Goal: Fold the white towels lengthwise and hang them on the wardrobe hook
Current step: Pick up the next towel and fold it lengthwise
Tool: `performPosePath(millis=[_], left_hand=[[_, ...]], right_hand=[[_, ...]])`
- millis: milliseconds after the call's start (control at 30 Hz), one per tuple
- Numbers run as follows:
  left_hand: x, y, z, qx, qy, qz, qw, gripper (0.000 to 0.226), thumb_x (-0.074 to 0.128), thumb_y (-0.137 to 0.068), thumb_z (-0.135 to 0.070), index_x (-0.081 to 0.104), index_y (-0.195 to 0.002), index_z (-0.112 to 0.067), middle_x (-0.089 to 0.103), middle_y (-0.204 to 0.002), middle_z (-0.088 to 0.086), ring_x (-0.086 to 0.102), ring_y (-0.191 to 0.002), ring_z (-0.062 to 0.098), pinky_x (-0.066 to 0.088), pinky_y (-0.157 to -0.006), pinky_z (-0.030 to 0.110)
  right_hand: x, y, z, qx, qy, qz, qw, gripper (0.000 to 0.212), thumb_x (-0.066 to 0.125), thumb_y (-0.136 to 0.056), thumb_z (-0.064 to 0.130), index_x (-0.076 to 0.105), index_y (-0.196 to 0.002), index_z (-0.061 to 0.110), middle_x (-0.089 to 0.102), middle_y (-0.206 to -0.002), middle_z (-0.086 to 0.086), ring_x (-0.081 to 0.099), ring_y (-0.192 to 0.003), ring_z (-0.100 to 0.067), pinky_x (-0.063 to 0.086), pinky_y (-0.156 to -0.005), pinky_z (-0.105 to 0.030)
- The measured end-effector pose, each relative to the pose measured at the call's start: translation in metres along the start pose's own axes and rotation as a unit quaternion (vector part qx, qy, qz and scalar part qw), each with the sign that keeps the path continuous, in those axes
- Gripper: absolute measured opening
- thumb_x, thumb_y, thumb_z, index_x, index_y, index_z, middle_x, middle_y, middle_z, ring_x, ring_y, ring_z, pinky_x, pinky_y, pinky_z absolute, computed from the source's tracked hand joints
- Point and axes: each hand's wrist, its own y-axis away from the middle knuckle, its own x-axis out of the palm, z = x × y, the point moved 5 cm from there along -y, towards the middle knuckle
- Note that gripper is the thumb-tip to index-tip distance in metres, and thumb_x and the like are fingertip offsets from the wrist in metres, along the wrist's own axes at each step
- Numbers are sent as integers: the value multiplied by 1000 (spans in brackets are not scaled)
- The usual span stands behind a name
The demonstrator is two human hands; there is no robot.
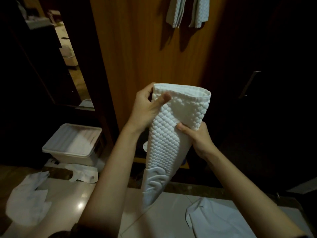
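I see two bare forearms that come in from the bottom edge, with no sleeve on either one. The left hand point(145, 109) and the right hand point(197, 136) wear no glove, ring or watch that I can notice. Nails are short. Near the bottom edge something dark is visible, unclear.

Dim room: an orange-brown wooden wardrobe panel point(145, 54) ahead, a dark door point(267, 83) with a metal handle point(248, 85) (right), glossy pale floor tiles point(164, 219) near.
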Motion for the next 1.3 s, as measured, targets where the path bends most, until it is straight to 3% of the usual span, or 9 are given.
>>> performPosePath(millis=[100,200,300,467,633,767,867,1133,1300], left_hand=[[-12,-2,12,-72,-67,58,993,67,63,-51,-78,57,-90,-23,70,-89,-11,63,-77,-13,48,-63,7],[-21,10,38,-144,-62,118,981,39,76,-65,-46,54,-92,-28,69,-111,1,60,-81,-20,44,-65,1],[-17,23,57,-201,-17,176,963,74,88,-36,-51,59,-99,-26,71,-93,-21,64,-97,-4,49,-72,9],[-5,25,60,-275,160,150,936,104,91,-8,-53,56,-97,-10,74,-83,-5,70,-76,5,56,-64,20],[11,0,32,-218,119,231,941,85,92,-42,-39,53,-115,-20,71,-107,-6,66,-102,11,54,-79,24],[22,-12,25,-202,107,201,952,41,65,-75,-15,57,-114,-18,70,-110,1,65,-105,21,55,-83,33],[30,-20,19,-205,132,191,951,33,58,-76,-10,62,-109,-12,70,-108,10,65,-104,29,55,-87,41],[30,-56,-14,-143,161,146,966,29,58,-79,-4,61,-107,-14,73,-100,4,69,-96,23,57,-80,37],[27,-79,-25,-138,169,86,972,18,50,-93,-13,62,-106,-14,73,-99,3,69,-96,21,58,-79,33]], right_hand=[[-1,-15,17,0,-28,-13,1000,25,71,-73,17,75,-88,36,74,-95,10,70,-89,-11,54,-69,-21],[-2,-33,45,-1,-37,-19,999,18,71,-74,20,74,-91,25,74,-97,4,70,-91,-16,55,-70,-25],[0,-51,73,9,-42,-8,999,22,69,-76,22,68,-98,18,74,-99,1,70,-93,-18,56,-71,-26],[3,-78,111,56,-44,-21,997,37,72,-75,24,64,-109,12,71,-108,-6,68,-99,-21,55,-88,-36],[-9,-99,133,123,-36,-79,989,38,77,-75,21,65,-109,9,72,-104,-7,70,-93,-22,54,-89,-39],[-18,-108,137,155,-48,-124,979,39,82,-69,17,66,-103,8,73,-98,-8,72,-79,-21,58,-62,-29],[-30,-115,137,166,-54,-148,974,49,82,-67,17,64,-111,6,72,-101,-9,71,-84,-22,58,-66,-31],[-19,-88,117,171,-66,52,982,45,76,-69,30,66,-107,10,72,-102,-9,70,-94,-24,58,-71,-32],[-24,-60,80,118,-20,31,992,62,83,-61,35,64,-116,13,68,-117,-6,65,-106,-20,52,-92,-35]])
